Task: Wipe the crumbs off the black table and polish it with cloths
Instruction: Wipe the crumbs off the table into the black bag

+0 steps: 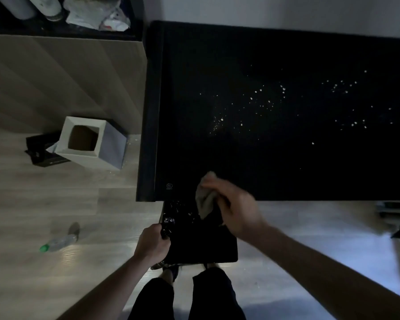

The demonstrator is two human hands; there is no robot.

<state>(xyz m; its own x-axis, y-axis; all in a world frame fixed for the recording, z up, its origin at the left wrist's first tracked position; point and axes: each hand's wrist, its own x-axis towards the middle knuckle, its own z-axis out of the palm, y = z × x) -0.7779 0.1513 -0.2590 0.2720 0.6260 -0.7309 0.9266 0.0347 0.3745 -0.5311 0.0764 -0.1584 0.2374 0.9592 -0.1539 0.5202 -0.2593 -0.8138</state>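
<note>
The black table [286,176] fills the upper right, with pale crumbs [261,101] scattered over its middle and right side. My right hand [233,204] grips a crumpled grey cloth [204,199] at the table's front edge, near its left corner. Just below that edge my left hand [151,244] holds a black bin lined with a shiny black bag [194,241]. A few crumbs lie inside the bin close to the cloth.
A white square box [94,142] with an open top stands on the wooden floor left of the table, a black box behind it. A plastic bottle [60,242] with a green cap lies on the floor. A shelf with bags [97,15] is at the top left.
</note>
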